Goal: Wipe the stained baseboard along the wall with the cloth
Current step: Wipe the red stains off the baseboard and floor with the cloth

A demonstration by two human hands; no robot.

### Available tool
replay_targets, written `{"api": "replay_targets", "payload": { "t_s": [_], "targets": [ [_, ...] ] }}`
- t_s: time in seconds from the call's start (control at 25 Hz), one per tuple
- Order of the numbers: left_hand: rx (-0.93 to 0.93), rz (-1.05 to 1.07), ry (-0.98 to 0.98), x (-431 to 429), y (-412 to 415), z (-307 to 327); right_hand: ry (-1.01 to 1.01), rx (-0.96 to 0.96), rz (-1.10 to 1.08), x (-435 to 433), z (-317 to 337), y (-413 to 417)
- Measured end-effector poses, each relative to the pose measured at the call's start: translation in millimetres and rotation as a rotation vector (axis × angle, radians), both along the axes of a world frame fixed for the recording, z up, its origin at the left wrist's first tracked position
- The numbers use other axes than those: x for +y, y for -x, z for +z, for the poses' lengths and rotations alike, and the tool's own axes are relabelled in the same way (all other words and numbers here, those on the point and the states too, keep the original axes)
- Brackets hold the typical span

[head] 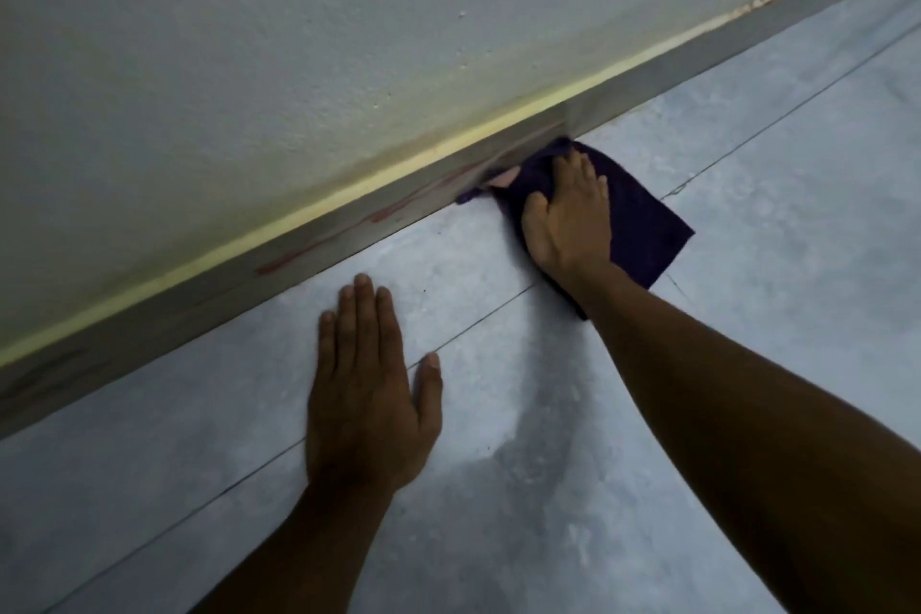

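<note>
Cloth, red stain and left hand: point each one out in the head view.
cloth (643, 219), head view, on the bare purple fabric right of the hand pressing it.
red stain (319, 244), head view, on the streak along the baseboard face.
left hand (366, 394), head view, on its back, flat on the floor.

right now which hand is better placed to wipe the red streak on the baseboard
Right hand: it presses the cloth against the baseboard beside the red streak. Left hand lies flat on the floor, clothless.

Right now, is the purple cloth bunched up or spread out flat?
Mostly spread: the purple cloth lies flat on the floor under the right hand, with only its far edge bunched against the stained baseboard.
</note>
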State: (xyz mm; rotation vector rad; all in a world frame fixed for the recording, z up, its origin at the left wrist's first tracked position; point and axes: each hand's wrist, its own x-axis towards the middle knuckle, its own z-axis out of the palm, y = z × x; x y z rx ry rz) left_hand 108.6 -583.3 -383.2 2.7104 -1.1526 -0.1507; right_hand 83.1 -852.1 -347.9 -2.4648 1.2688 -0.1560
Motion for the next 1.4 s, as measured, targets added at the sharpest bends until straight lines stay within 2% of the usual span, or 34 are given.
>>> {"api": "replay_targets", "payload": {
  "t_s": [0.12, 0.16, 0.28, 0.44, 0.6, 0.76, 0.88, 0.96, 1.0, 1.08, 1.2, 1.32, 1.4],
  "targets": [
    [0.001, -0.009, 0.008, 3.1, 1.0, -0.9, 0.026, -0.019, 0.283, 52.9, -2.5, 16.3],
    [-0.004, -0.009, 0.006, 3.3, -0.7, -0.5, 0.021, -0.020, 0.311, 57.6, -3.0, 18.0],
    [-0.002, -0.013, 0.010, 0.3, -2.8, -3.4, 0.014, -0.042, 0.261, 45.9, -5.5, 11.7],
    [0.118, -0.068, 0.081, 25.9, -12.8, 0.5, 0.038, -0.019, 0.248, 49.2, -4.9, 11.5],
    [-0.013, 0.028, -0.032, 107.4, -43.0, 2.4, 0.070, 0.018, 0.208, 47.7, -5.4, 8.3],
    [0.007, 0.028, -0.036, 124.9, -47.9, -4.3, 0.087, 0.064, 0.170, 94.4, -2.2, -4.2],
    [0.018, 0.018, 0.001, 125.0, -48.1, -4.2, 0.030, 0.074, 0.477, 172.6, -2.1, -13.5],
    [0.007, 0.016, 0.020, 128.8, -48.5, -4.2, 0.039, 0.097, 0.630, 171.1, -5.2, -7.1],
    [0.002, 0.018, 0.030, 128.8, -47.7, -3.4, 0.076, 0.085, 0.604, 148.4, -7.3, -3.4],
    [-0.007, 0.029, 0.042, 126.7, -46.0, -2.3, 0.169, 0.092, 0.387, 88.4, -12.9, 2.2],
    [-0.002, 0.038, 0.041, 123.9, -46.6, -2.9, 0.063, 0.208, 0.052, 11.3, -8.3, -2.4],
    [0.007, 0.038, 0.052, 126.4, -47.0, -3.5, 0.050, 0.168, -0.072, 30.7, -9.2, -20.4],
    [0.017, 0.036, 0.060, 126.6, -48.1, -3.9, 0.096, 0.112, 0.033, 88.2, -11.7, -25.1]
  ]
}}
